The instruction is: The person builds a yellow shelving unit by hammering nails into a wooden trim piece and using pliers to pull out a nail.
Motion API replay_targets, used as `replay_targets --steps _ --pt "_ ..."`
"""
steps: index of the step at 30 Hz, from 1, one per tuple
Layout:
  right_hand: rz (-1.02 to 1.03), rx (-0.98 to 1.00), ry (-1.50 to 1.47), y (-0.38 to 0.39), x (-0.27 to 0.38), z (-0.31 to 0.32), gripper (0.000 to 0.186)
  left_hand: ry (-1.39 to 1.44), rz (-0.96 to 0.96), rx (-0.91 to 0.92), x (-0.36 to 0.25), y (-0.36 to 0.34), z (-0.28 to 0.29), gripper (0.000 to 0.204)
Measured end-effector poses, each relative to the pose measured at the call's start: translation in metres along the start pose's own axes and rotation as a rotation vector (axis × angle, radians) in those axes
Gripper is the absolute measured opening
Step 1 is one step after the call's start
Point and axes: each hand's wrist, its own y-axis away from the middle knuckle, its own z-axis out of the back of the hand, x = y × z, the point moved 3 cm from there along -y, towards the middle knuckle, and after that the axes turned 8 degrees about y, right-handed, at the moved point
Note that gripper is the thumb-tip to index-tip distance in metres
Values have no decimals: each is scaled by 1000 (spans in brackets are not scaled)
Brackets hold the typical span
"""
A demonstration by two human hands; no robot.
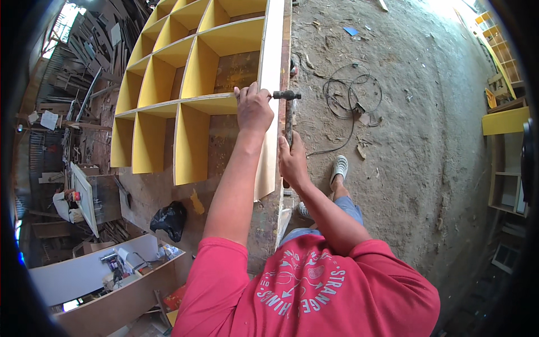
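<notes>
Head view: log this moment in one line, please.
left hand: at yellow shelving | right hand: gripping hammer | cable: on floor

A cluttered workshop where we look down on a dusty, grey-brown floor (418, 151) strewn with scraps.

On our left, a dense heap of boards (109, 48) leans at many angles near a bright window (63, 25), with a ribbed wall (36, 154) farther down; at lower left, a long open wooden box (115, 299), pale inside, holds a jumble of small items; along our right edge stand a yellow grid-like shelf (496, 40) and, below it, a pale open cabinet (508, 180), while strong white light washes out the floor's far end.
</notes>
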Motion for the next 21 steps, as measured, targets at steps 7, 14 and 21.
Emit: replay_targets --steps 7,14,21 --pt "-808 194 -304 4 -33 9 32 0 34 50 7 4 3 14" --pt "-694 501 10 21 -51 -28 36 101 72 -15 4 9 11 61" --pt "-489 560 -8 0 -95 -9 38 351 188 240 38 -5 38 105"
